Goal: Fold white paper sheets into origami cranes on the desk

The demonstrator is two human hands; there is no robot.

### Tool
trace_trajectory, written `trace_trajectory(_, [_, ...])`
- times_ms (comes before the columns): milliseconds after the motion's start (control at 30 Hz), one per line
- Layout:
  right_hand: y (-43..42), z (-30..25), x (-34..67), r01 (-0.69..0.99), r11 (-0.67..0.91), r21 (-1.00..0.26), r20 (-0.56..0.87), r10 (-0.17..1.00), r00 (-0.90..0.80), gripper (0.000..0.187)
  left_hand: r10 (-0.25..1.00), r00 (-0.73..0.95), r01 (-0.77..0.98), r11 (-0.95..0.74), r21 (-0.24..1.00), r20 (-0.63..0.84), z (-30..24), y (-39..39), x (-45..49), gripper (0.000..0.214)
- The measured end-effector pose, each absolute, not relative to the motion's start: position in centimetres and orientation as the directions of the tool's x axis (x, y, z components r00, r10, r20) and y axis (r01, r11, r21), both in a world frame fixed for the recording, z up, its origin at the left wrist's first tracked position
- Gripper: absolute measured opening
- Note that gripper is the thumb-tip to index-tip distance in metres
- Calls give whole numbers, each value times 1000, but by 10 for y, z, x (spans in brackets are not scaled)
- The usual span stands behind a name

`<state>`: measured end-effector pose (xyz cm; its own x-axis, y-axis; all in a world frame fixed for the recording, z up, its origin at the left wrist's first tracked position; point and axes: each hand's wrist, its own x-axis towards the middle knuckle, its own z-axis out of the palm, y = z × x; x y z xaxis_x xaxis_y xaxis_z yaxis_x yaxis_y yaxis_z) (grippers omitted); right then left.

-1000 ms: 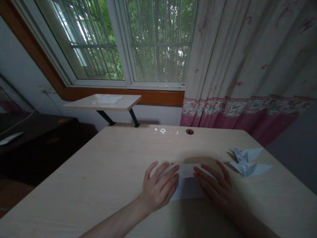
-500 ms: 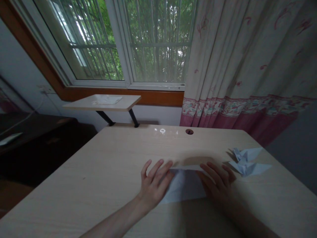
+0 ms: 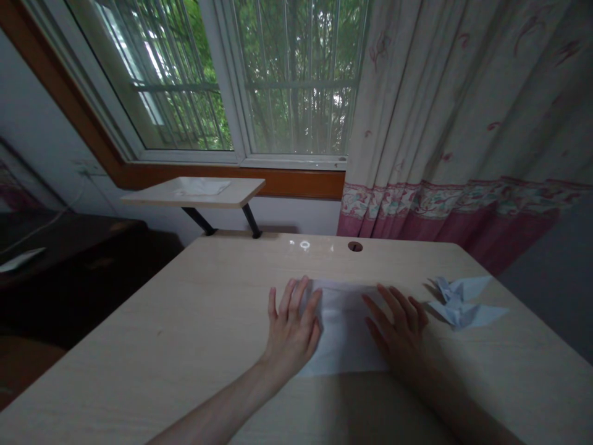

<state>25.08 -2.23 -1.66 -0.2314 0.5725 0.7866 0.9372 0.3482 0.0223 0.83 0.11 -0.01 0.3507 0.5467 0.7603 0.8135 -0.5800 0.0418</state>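
A white sheet of paper (image 3: 345,334) lies flat on the desk between my hands, with faint crease lines showing across it. My left hand (image 3: 293,327) rests on its left side, fingers stretched out and spread. On the opposite side, my right hand (image 3: 399,324) lies over the paper with its fingers apart. Neither hand grips anything. The paper's outer side edges are partly covered by the hands. To the right of my right hand sit two folded paper shapes with pointed wings, a nearer one (image 3: 463,315) and a farther one (image 3: 466,288).
The pale wooden desk (image 3: 185,334) has a round cable hole (image 3: 355,246) near its back edge. A small raised shelf (image 3: 231,196) at the back left bears a crumpled white tissue or sheet (image 3: 204,186). A curtain (image 3: 417,210) hangs behind the desk on the right.
The paper's far edge, lifted and folded toward me before, now lies flat and farther away. My fingers have let go of that edge and spread out on the sheet.
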Motion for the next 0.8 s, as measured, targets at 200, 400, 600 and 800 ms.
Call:
trace_trajectory(200, [-16, -24, 256, 946, 319, 66, 710, 651, -269, 55, 600, 430, 805, -593, 14, 674, -3, 3, 7, 47])
trace_trajectory(400, [-11, -37, 259, 959, 283, 28, 652, 722, -232, 50, 653, 500, 806, -592, -29, 569, -7, 5, 5, 44])
trace_trajectory(600, [-8, -44, 261, 973, 231, -19, 605, 777, -173, 43, 690, 553, 774, -633, 20, 467, -7, 8, 3, 39])
trace_trajectory(800, [-5, -47, 264, 986, 124, -113, 483, 874, -55, 47, 687, 633, 708, -700, 93, 356, -10, 11, 0, 42])
